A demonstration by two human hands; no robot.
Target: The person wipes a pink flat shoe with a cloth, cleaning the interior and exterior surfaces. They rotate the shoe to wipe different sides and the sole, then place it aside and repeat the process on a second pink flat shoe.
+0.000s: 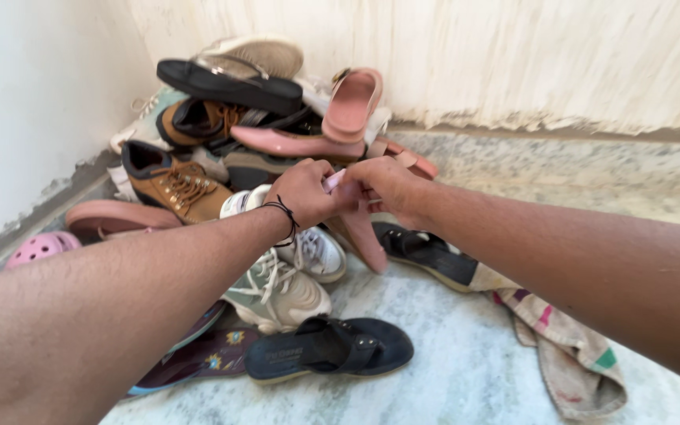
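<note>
Both hands meeting at the middle of the frame, in front of the shoe pile in the corner — left hand point(302, 191) and right hand point(383, 185) closed together on a pink flat shoe point(362, 233). Hanging down and toward the right from the fingers, long axis nearly upright (toe low, near the white sneaker point(316, 250)). Neither hand nearer, both gripping its top end. Looking dusty pink, slim, smooth, slightly worn — sitting just above the marble floor point(450, 354).
</note>
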